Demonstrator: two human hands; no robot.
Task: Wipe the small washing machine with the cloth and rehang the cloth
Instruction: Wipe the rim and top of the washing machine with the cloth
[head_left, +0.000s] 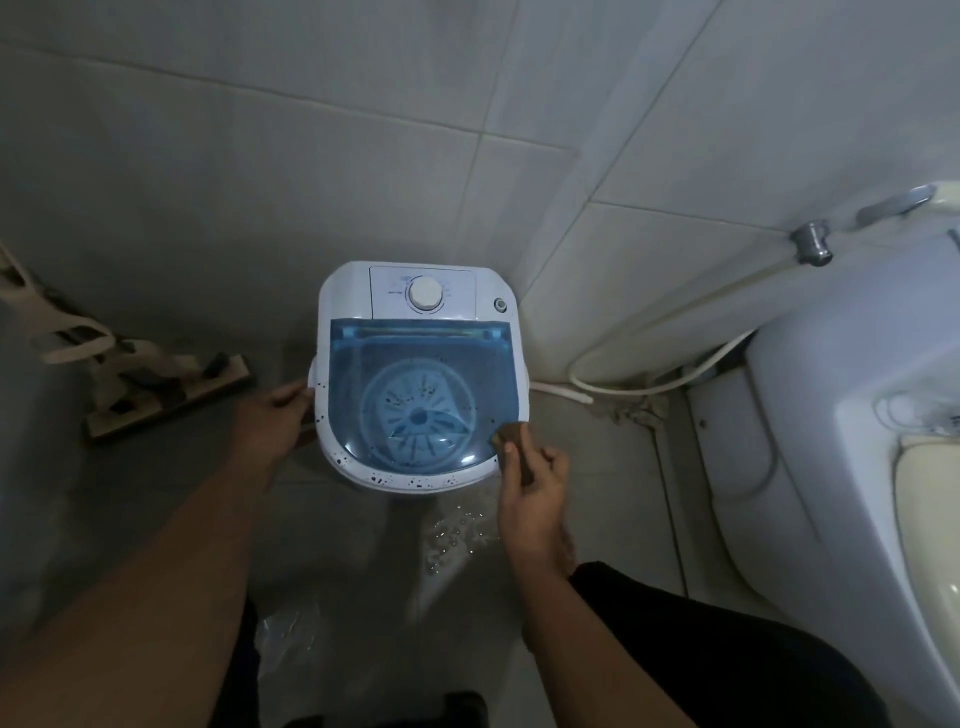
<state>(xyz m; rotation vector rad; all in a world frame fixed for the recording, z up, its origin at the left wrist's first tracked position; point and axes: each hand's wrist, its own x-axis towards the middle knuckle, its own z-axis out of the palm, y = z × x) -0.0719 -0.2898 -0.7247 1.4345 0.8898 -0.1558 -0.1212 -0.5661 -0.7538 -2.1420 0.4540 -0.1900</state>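
Observation:
The small white washing machine stands on the floor against the tiled wall, with a clear blue lid and a round dial at its back. Dark specks dot its white front rim. My left hand grips the machine's left side. My right hand holds a brown cloth pressed against the lid's front right corner. Most of the cloth is hidden in my fingers.
A white toilet fills the right side, with a spray hose looping along the wall base. A floor mop head lies to the left. The tiled floor in front of the machine is wet.

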